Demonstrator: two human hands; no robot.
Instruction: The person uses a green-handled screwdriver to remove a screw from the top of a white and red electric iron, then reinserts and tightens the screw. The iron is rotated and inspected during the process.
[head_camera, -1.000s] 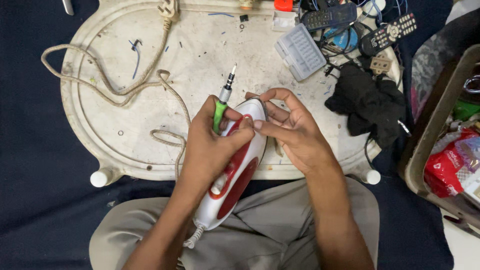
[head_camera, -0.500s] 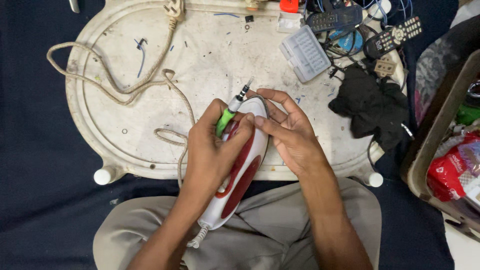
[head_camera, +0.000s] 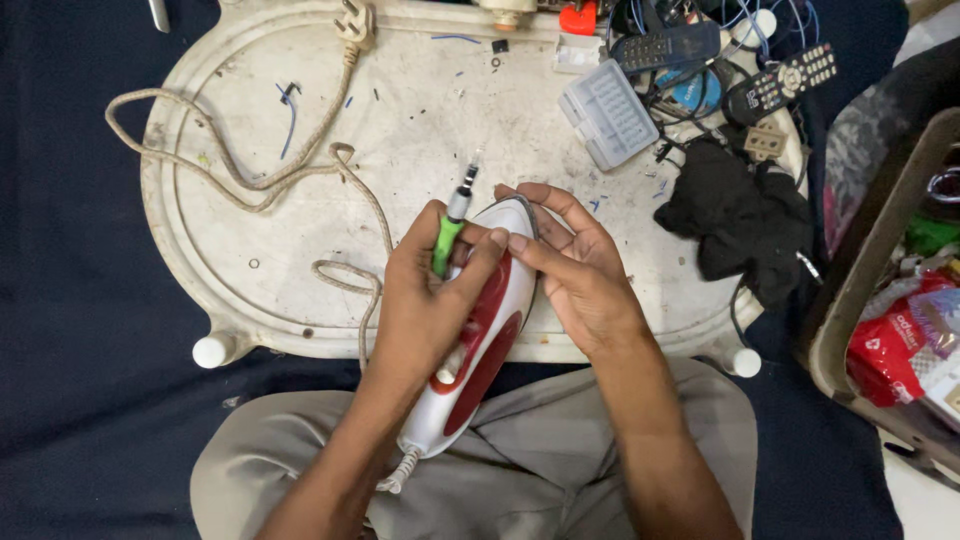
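Note:
A red and white clothes iron (head_camera: 482, 345) lies lengthwise from my lap onto the near edge of a white oval table (head_camera: 250, 290), nose pointing away. My left hand (head_camera: 425, 300) grips a green-handled screwdriver (head_camera: 450, 228) and rests over the iron's handle, the tool's tip pointing away past the nose. My right hand (head_camera: 575, 275) cups the iron's right side near the nose, its thumb meeting the left thumb on top. The iron's beige braided cord (head_camera: 250, 175) loops across the table to a plug (head_camera: 353, 20) at the far edge.
A pale blue bit case (head_camera: 608, 113), two remote controls (head_camera: 780, 82), tangled wires and a black cloth (head_camera: 740, 220) crowd the table's far right. A box with red packets (head_camera: 900, 340) stands at the right. Dark blue fabric (head_camera: 70, 330) covers the floor.
The screwdriver has tilted a little to the right, and both hands have shifted slightly on the iron. The view has drifted, so the table sits lower in frame.

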